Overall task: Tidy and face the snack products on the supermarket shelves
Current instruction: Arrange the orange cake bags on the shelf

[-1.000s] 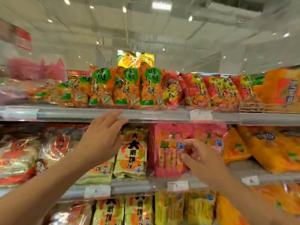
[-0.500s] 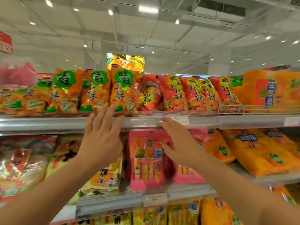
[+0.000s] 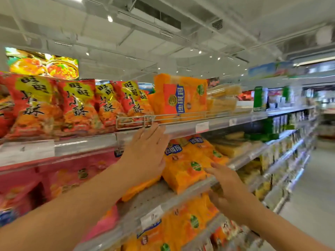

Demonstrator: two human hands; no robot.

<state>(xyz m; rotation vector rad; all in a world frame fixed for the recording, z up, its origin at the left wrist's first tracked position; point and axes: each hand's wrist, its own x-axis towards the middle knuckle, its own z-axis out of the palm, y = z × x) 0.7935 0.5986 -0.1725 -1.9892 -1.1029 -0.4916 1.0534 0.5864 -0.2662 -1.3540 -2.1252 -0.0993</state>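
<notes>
Both flat-fingered hands, left (image 3: 145, 156) and right (image 3: 230, 192), hold nothing beside glossy, crinkled orange bags (image 3: 186, 169).

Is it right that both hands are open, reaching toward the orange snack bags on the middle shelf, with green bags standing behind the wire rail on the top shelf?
Not quite. The head view shows the left hand and right hand open by the orange snack bags, but an orange bag stands behind the wire rail, not green ones.
</notes>
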